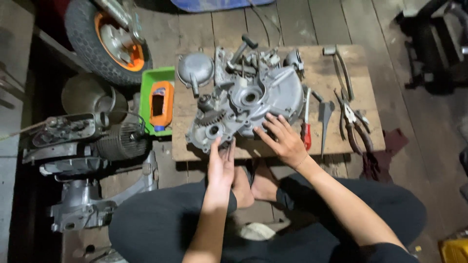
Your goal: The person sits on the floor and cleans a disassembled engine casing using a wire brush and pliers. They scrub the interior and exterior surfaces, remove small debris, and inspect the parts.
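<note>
Sitting cross-legged on the plank floor, the person leans over a low wooden board (336,141) with both hands out. Nearest, the left hand (222,168) stands edge-up with fingers straight and loose, its tips touching the near lower corner of a grey metal engine case (253,104); it grasps nothing. Just beside it, the right hand (284,139) lies palm-down, fingers spread flat on the case's near right edge, pressing rather than clutching. The case rests on the board, gears (214,117) showing at its left end. Shifting such a heavy casting, I would judge, goes best with both palms set low and wide, well clear of the gear teeth, and the weight slid, not lifted by fingertips. Right of the hand lie a red-handled screwdriver (306,131) and, farther out, pliers (358,129). Beyond the case sits a round grey cover (195,69). Off the board's left edge a green tray (148,92) holds an orange bottle (161,104), and farthest back stands a tyre with an orange rim (109,41).
</note>
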